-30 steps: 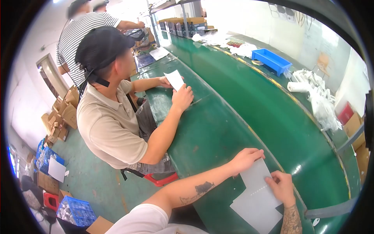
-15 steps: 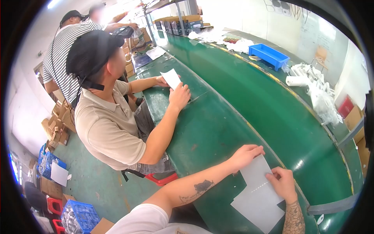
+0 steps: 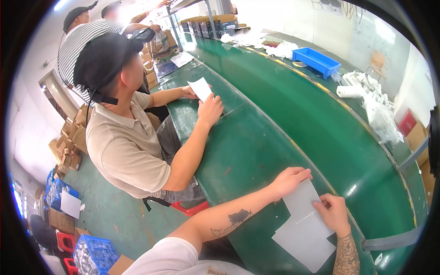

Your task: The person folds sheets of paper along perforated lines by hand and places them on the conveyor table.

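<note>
A grey, cross-shaped flat sheet (image 3: 306,229) with a dashed white line across it lies at the near right of the green bench. My left hand (image 3: 292,181) grips its far end, with the fingers bent over the top edge. On the sheet's right side, my right hand (image 3: 333,213) holds the edge, thumb on top and the other fingers curled underneath or beside it, partly hidden. Both hands are closed on this one sheet, which looks flat.
A co-worker beside me on the left holds a white sheet (image 3: 200,89) over the green bench (image 3: 238,160). A green conveyor belt (image 3: 293,119) runs along the right. Beyond it are a blue tray (image 3: 316,63) and white rolls (image 3: 355,85). A metal bar (image 3: 392,241) stands near my right.
My hands and the grey sheet stay almost where they were. The view has shifted slightly, and a person in a striped shirt at the back has moved.
</note>
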Demonstrator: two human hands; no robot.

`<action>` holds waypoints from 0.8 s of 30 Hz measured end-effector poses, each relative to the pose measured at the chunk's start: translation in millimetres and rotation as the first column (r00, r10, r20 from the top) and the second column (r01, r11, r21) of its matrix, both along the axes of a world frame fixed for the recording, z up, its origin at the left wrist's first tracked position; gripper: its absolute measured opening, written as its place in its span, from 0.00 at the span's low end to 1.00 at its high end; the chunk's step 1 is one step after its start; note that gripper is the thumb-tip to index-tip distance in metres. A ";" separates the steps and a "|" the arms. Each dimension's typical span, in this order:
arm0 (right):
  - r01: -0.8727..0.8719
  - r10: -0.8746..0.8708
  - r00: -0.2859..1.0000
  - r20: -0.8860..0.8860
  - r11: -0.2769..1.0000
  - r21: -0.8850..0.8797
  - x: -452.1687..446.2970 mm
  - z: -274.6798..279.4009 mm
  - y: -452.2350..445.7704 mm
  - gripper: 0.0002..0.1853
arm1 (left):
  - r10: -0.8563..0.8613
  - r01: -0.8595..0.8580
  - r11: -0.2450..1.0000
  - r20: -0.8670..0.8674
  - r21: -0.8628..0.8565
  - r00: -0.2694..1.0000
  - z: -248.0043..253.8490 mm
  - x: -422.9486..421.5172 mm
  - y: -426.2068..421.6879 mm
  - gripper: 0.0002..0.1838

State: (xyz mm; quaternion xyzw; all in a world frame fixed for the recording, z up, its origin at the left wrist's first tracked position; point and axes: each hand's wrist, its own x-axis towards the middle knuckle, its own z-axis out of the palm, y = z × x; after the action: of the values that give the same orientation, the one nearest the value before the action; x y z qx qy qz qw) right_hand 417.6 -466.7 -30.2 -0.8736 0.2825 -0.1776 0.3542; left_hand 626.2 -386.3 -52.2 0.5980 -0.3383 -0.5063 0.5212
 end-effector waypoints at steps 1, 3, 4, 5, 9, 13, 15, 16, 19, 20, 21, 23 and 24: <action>0.002 -0.002 1.000 -0.002 1.000 0.006 0.1 -0.4 0.0 0.10 | 0.000 0.000 1.000 0.001 0.000 1.000 -0.2 0.1 0.0 0.23; 0.003 -0.003 1.000 -0.002 1.000 0.004 0.4 -0.5 0.0 0.11 | 0.002 -0.002 1.000 0.003 0.002 1.000 -0.7 -0.2 -0.2 0.23; 0.004 -0.004 1.000 -0.003 1.000 0.001 0.4 -0.5 0.0 0.11 | 0.001 -0.001 1.000 0.004 0.001 1.000 -0.1 -0.2 0.0 0.23; 0.005 -0.005 1.000 -0.001 1.000 0.001 0.2 -0.2 0.4 0.11 | -0.004 0.004 1.000 -0.005 0.005 1.000 1.0 -0.2 0.3 0.24; 0.007 -0.007 1.000 -0.005 1.000 -0.013 -0.3 -0.1 -0.2 0.11 | -0.011 0.011 1.000 0.005 0.000 1.000 -3.9 0.2 -1.4 0.24; 0.007 -0.007 1.000 -0.014 1.000 -0.020 -0.6 -1.2 -0.1 0.11 | -0.022 0.022 1.000 0.021 -0.004 1.000 -6.4 1.1 -2.4 0.25; 0.007 -0.007 1.000 -0.014 1.000 -0.024 -0.8 -1.5 0.1 0.11 | -0.018 0.018 1.000 0.009 0.000 1.000 -5.9 0.8 -2.1 0.25; 0.008 -0.008 1.000 -0.014 1.000 -0.026 -0.9 -1.6 0.2 0.11 | -0.017 0.017 1.000 0.011 -0.002 1.000 -6.1 0.7 -2.1 0.25; 0.001 -0.002 1.000 -0.018 0.998 -0.057 -1.0 -0.8 0.7 0.11 | -0.013 0.013 1.000 0.017 -0.004 1.000 -9.0 0.2 -2.6 0.25; -0.001 0.000 1.000 -0.012 0.998 -0.061 -1.5 -1.1 1.2 0.11 | -0.020 0.020 1.000 0.007 -0.022 1.000 -11.2 0.0 -2.6 0.25; 0.002 -0.003 1.000 -0.018 0.998 -0.057 -1.5 -0.6 1.4 0.12 | -0.025 0.025 0.999 0.002 -0.040 1.000 -11.7 1.1 -2.7 0.25; -0.006 0.006 1.000 -0.010 0.999 -0.054 -0.6 -0.6 1.5 0.12 | -0.021 0.021 0.999 0.001 -0.043 1.000 -11.3 0.9 -3.5 0.23; -0.002 0.001 1.000 -0.019 0.999 -0.046 -1.0 -0.8 1.1 0.12 | -0.026 0.026 0.999 -0.012 -0.044 1.000 -10.4 1.3 -3.3 0.21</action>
State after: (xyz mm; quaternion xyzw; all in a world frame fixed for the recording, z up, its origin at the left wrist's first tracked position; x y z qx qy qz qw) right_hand 416.6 -465.6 -31.0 -0.8834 0.2809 -0.1753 0.3316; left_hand 627.5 -389.6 -62.6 0.5788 -0.3536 -0.5093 0.5297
